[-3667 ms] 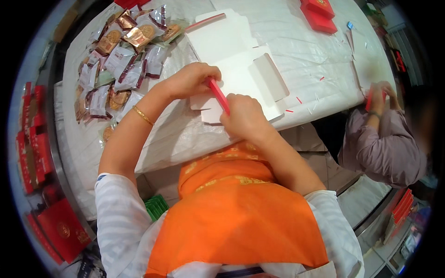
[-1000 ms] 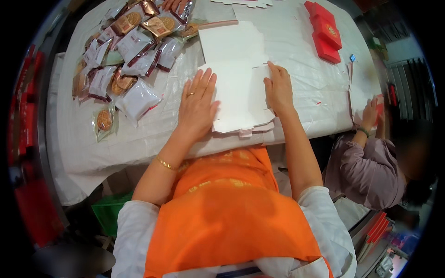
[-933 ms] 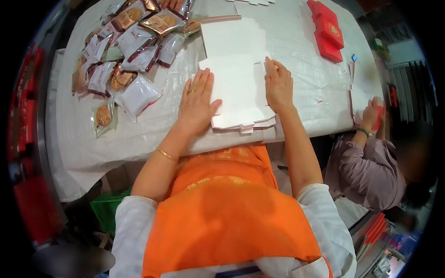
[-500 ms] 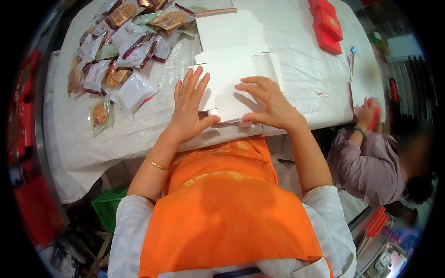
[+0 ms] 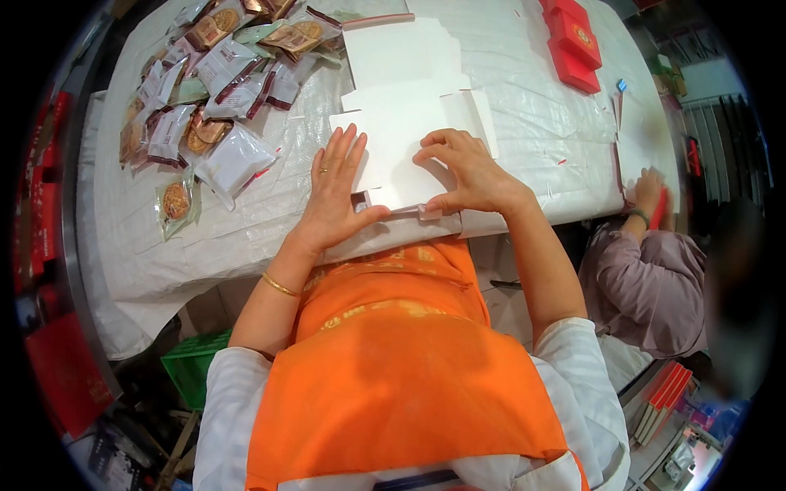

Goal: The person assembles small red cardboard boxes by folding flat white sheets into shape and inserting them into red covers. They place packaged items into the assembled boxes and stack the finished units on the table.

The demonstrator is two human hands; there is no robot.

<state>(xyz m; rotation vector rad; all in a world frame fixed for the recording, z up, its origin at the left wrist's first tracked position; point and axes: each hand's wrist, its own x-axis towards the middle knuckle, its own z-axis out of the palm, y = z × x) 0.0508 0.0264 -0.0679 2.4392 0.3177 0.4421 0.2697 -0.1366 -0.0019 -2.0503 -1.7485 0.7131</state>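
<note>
A white cardboard box blank (image 5: 401, 123) lies unfolded on the sheeted table in front of me, its near edge and small corner flaps bent up. My left hand (image 5: 332, 184) lies along its left side, fingers stretched out and thumb by the near left corner. At the opposite side my right hand (image 5: 475, 176) is open, fingers curved over the card and apart from the thumb, which touches the near right corner flap. Whether the right fingertips press on the card cannot be made out.
Wrapped round cookies and white packets (image 5: 233, 69) pile up at the far left, with one wrapped cookie (image 5: 175, 200) nearer. Red boxes (image 5: 573, 41) stand at the far right. A co-worker's hand (image 5: 649, 192) holds something red at the table's right. A green crate (image 5: 192, 364) stands below the left edge.
My right hand has shifted slightly left, its fingers a little more curled. The left hand stays nearly in place. The co-worker's hand has moved slightly.
</note>
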